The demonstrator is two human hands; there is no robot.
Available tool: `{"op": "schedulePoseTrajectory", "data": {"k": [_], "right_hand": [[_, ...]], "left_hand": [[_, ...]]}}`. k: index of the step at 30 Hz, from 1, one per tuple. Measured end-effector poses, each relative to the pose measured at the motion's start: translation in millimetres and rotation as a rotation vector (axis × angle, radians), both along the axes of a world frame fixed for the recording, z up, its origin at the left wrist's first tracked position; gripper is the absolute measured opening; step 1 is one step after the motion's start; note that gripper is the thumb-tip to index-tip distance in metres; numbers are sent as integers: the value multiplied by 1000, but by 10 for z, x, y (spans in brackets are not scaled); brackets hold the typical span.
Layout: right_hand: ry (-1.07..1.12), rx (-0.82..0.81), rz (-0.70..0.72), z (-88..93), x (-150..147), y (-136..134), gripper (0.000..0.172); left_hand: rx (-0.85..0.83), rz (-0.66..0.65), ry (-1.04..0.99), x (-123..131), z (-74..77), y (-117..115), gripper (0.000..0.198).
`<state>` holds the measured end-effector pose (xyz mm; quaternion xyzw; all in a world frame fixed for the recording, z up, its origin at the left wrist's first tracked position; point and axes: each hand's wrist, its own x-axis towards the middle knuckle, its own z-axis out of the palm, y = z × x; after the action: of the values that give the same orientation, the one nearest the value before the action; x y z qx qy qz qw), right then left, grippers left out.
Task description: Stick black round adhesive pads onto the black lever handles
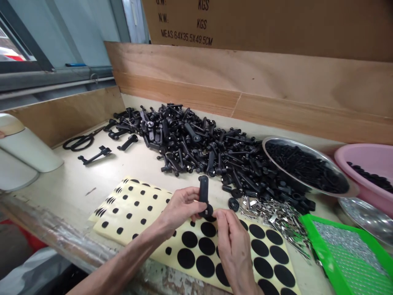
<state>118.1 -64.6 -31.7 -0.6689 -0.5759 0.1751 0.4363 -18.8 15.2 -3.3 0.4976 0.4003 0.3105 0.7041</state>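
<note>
My left hand point(181, 207) is closed round a black plastic handle point(204, 196), held upright over a yellow sheet of black round stickers point(270, 250). My right hand point(235, 246) pinches at the handle's round lower end; what its fingertips hold is too small to make out. Behind the hands lies a large heap of the same black handles point(196, 143). A second sheet with smaller black dots point(129, 205) lies to the left.
A steel bowl of black screws point(307, 166), a pink basin point(368, 164), a green tray point(346, 254) and a pile of small metal clips point(276, 217) stand at the right. Black scissors point(81, 141) lie at the far left. Plywood walls and a cardboard box close the back.
</note>
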Motion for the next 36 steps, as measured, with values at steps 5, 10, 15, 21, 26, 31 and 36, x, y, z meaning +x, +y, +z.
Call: {"op": "schedulePoseTrajectory", "data": {"k": [5, 10, 15, 21, 26, 31, 36], "right_hand": [[-478, 17, -125, -63, -63, -24, 27], [-672, 5, -156, -61, -48, -34, 24], [-657, 13, -144, -24, -45, -35, 26], [-611, 1, -164, -86, 99, -22, 31], [3, 42, -26, 39, 230, 10, 25], [223, 86, 52, 120, 87, -44, 19], [388, -13, 103, 89, -19, -52, 24]], "left_hand": [[35, 20, 49, 51, -15, -35, 31], [-11, 26, 72, 71, -87, -33, 30], [-79, -10, 38, 61, -91, 7, 29], [-48, -22, -30, 34, -17, -38, 33], [1, 0, -82, 19, 29, -121, 34], [5, 64, -151, -56, 57, -199, 31], [58, 155, -180, -115, 60, -265, 31]]}}
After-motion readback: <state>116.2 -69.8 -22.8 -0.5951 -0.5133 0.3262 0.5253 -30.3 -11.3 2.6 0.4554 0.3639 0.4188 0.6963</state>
